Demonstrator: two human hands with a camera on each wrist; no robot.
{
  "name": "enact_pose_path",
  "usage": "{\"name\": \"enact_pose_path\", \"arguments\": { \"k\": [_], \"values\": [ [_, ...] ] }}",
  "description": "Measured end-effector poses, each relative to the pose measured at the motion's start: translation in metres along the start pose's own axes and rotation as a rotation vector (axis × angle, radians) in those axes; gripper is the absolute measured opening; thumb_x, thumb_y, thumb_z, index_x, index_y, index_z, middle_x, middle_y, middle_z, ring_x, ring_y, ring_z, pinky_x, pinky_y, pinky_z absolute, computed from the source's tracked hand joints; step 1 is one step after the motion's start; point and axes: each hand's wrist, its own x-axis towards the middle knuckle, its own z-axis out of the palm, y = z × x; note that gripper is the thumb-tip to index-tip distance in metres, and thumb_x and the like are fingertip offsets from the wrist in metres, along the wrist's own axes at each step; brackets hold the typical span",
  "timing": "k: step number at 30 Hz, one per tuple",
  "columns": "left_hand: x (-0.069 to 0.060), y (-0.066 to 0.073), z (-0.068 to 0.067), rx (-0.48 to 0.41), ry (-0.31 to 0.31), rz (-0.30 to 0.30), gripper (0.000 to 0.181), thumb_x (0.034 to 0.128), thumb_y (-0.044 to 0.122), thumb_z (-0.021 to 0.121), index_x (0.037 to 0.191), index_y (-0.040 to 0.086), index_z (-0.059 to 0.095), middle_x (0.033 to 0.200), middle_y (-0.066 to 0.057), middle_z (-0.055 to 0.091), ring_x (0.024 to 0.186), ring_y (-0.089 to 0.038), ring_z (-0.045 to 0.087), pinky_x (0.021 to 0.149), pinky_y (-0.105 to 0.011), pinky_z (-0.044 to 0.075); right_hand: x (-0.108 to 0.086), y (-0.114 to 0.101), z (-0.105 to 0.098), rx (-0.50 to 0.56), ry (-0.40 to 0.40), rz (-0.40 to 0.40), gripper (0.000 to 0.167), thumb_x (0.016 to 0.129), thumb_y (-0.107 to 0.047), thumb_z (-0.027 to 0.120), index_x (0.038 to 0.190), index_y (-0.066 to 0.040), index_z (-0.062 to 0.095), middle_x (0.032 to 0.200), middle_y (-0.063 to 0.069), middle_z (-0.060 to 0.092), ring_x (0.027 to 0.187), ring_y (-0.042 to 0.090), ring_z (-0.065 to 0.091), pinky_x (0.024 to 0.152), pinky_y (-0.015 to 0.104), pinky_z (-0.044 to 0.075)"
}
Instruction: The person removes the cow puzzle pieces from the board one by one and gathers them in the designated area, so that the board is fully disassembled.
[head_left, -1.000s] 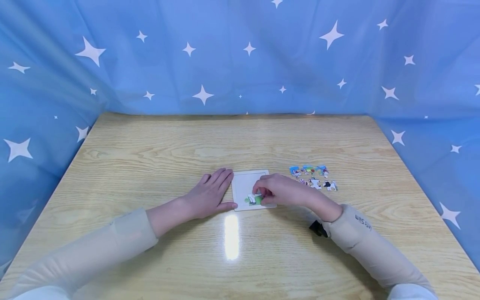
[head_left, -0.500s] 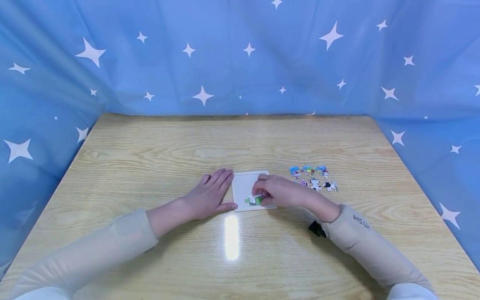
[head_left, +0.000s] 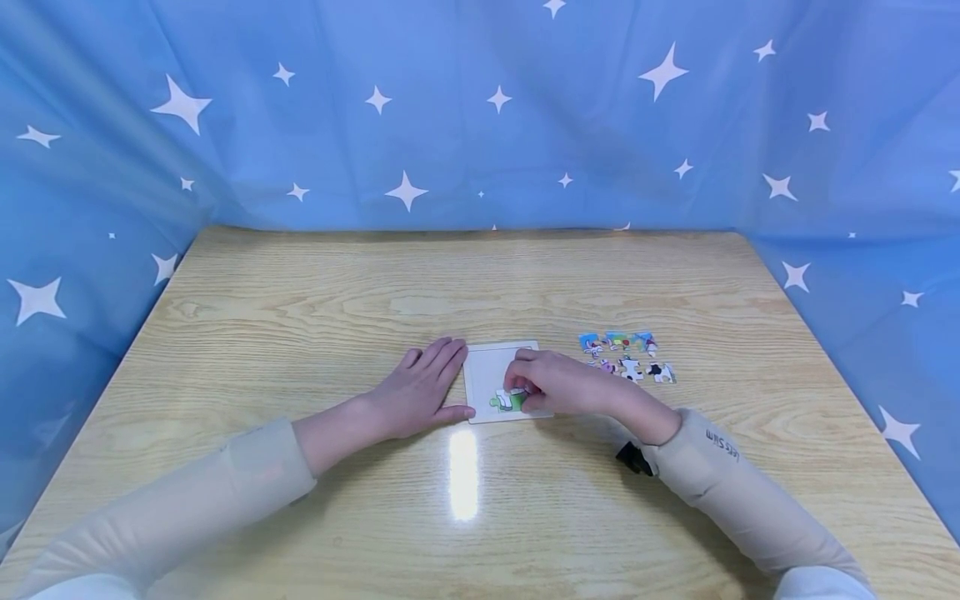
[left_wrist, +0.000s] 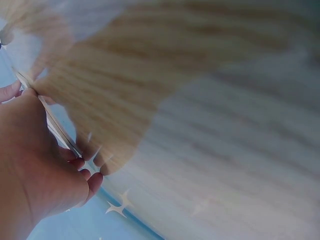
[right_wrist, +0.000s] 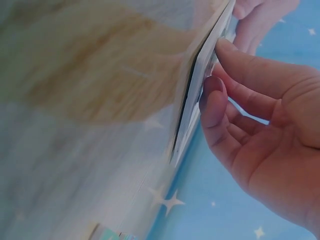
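Observation:
A white puzzle board (head_left: 486,368) lies flat near the middle of the table. My left hand (head_left: 420,390) rests along its left edge with straight fingers, the thumb on the near left corner. Over the board's lower right part, my right hand (head_left: 564,383) pinches a green-and-white puzzle piece (head_left: 504,402) between thumb and curled fingers. That piece lies at the board's near side, its right end hidden by the fingers. In the right wrist view, thumb and fingertips meet the face of the board (right_wrist: 199,80); the piece itself barely shows.
Several loose puzzle pieces (head_left: 630,367) lie in two rows to the right of the board, partly behind my right hand. The wooden table (head_left: 375,283) meets a blue star-patterned curtain (head_left: 450,125) at its back and sides. A light reflection shines on the tabletop in front of the board.
The right hand's fingers and the green-and-white puzzle piece have shifted very slightly. My left hand, the board and the loose pieces stay where they were.

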Motion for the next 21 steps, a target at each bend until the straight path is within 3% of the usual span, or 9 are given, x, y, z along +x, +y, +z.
{"name": "enact_pose_path", "arguments": {
  "k": [14, 21],
  "values": [
    [-0.0007, 0.0, -0.0001, -0.013, 0.003, 0.004, 0.092, 0.1127, 0.055, 0.056, 0.169, -0.011, 0.025, 0.178, -0.029, 0.026, 0.164, -0.047, 0.025, 0.123, -0.064, 0.034, -0.0024, 0.0004, 0.0004, 0.007, 0.021, -0.016, 0.022, 0.095, 0.004, 0.083, 0.107, -0.007, 0.068, 0.095, 0.0, 0.061, 0.08, 0.008, 0.052, 0.073, 0.026, 0.05],
    [-0.001, -0.0001, 0.0005, -0.013, 0.006, 0.005, 0.092, 0.1127, 0.054, 0.057, 0.169, -0.012, 0.026, 0.177, -0.029, 0.026, 0.164, -0.047, 0.025, 0.123, -0.064, 0.034, -0.005, 0.0016, 0.0011, 0.033, 0.057, -0.071, 0.025, 0.094, 0.009, 0.08, 0.103, -0.009, 0.065, 0.086, -0.003, 0.057, 0.077, 0.006, 0.049, 0.069, 0.026, 0.047]
  ]
}}
